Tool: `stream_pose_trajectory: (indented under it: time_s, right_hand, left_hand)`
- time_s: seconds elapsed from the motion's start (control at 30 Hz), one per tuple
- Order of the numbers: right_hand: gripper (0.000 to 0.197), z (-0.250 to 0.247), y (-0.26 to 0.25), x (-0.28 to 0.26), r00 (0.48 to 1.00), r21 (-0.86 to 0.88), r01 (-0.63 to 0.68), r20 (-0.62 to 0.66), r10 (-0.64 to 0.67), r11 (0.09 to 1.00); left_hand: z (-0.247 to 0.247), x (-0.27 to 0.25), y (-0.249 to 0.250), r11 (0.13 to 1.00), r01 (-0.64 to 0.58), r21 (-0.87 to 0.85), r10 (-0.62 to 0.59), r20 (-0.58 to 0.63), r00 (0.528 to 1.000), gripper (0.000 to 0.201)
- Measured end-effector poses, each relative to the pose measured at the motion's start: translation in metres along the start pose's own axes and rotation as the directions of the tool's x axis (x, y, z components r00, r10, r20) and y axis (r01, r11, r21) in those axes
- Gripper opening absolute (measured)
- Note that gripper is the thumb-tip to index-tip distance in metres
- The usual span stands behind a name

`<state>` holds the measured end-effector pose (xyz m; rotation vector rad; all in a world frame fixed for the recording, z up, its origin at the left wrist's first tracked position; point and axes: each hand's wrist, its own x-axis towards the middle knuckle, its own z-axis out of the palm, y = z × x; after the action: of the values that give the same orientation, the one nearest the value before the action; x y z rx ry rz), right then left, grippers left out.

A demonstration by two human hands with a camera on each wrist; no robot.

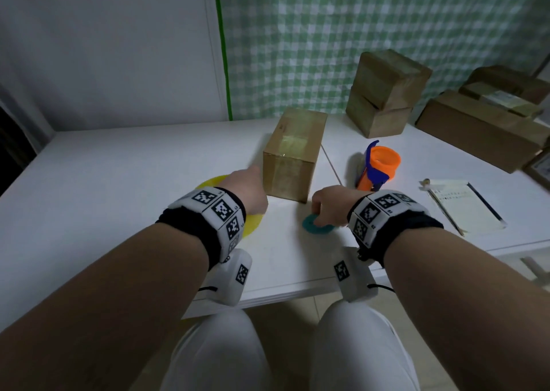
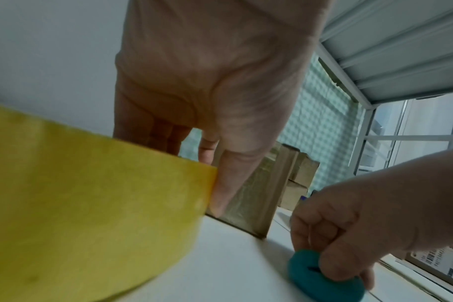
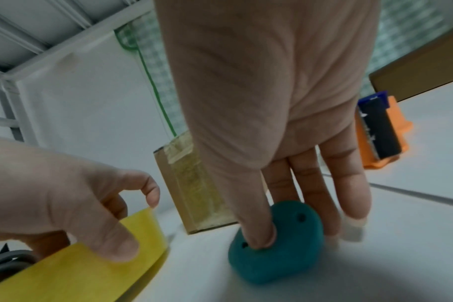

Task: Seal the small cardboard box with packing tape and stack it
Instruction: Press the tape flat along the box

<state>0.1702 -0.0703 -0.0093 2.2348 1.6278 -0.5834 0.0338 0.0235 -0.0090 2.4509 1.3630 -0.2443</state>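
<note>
Head view: the taped box (image 1: 293, 152) stands on the counter (image 1: 119, 182), just beyond both hands. Left hand (image 1: 250, 191) lies over a yellow roll (image 1: 212, 182), thumb on its side; whether it grips, I cannot tell. Right hand (image 1: 333, 203) pinches a teal ring (image 1: 311, 229), thumb pressed into it.

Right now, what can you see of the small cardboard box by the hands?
The small cardboard box lies on the table, brown, oblong, flaps closed. Glossy tape runs along its top and down the near end. The left hand, holding a yellow tape roll, sits by its near left corner; contact unclear.
</note>
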Motion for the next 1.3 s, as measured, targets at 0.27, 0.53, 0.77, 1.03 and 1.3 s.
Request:
stream_pose_trajectory:
  time_s: [0.27,0.53,0.77,1.03,1.3]
  right_hand:
    - [0.027,-0.014,0.027,0.013,0.865,0.389,-0.037,-0.449,0.225,0.920]
    - [0.039,-0.034,0.016,0.018,0.827,0.610,0.263,-0.542,0.151,0.747]
    - [0.038,-0.024,0.026,0.022,0.868,0.678,0.287,-0.483,0.116,0.677]
    - [0.040,-0.025,0.027,0.020,0.867,0.663,0.294,-0.489,0.100,0.688]
    - [0.040,-0.023,0.027,0.017,0.883,0.695,0.289,-0.459,0.098,0.659]
  left_hand:
    - [-0.012,0.004,-0.009,0.998,0.000,0.056,-0.002,0.034,0.999,0.068]
    - [-0.036,0.013,0.007,0.879,-0.288,-0.379,0.229,-0.195,0.954,0.072]
    - [-0.014,0.023,0.014,0.892,-0.357,-0.277,0.297,-0.235,0.925,0.051]
    - [-0.003,0.025,0.016,0.959,-0.260,-0.112,0.235,-0.199,0.951,0.081]
    - [-0.005,0.020,0.023,0.975,-0.220,0.029,0.220,-0.258,0.941,0.078]
